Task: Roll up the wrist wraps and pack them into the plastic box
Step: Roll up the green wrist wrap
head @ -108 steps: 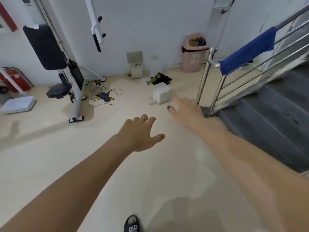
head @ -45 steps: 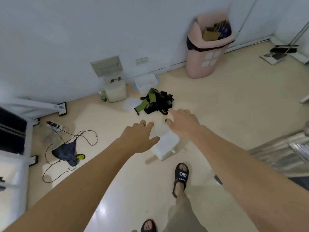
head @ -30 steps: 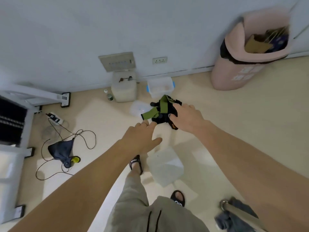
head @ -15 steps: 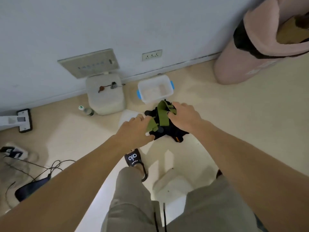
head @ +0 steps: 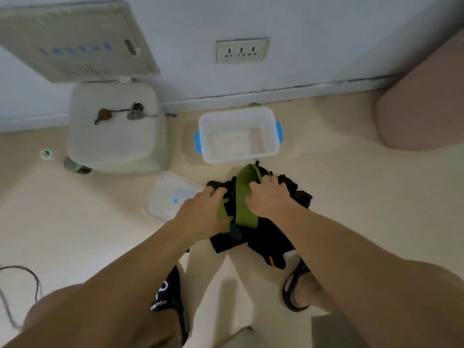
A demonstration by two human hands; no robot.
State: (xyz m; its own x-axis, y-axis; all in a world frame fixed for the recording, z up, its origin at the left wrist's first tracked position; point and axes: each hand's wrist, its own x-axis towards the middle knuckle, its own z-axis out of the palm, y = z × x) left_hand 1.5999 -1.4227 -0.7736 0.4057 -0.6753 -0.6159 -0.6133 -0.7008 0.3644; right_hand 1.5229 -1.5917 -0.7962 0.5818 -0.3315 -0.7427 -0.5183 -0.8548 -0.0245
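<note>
Head view: we have both hands on the wrist wraps [head: 247, 207] heap, floor, just in front of the open plastic box [head: 238, 135]. Left hand [head: 204, 213] and right hand [head: 270, 198] clutch the green strap; fingertips buried, black wraps partly covered.

We see a pale beige floor [head: 351, 197] meeting a white wall [head: 326, 33] along a scuffed baseboard. A triple socket [head: 241, 50] and a grey vented panel [head: 75, 41] sit on that wall, under soft, even light.
</note>
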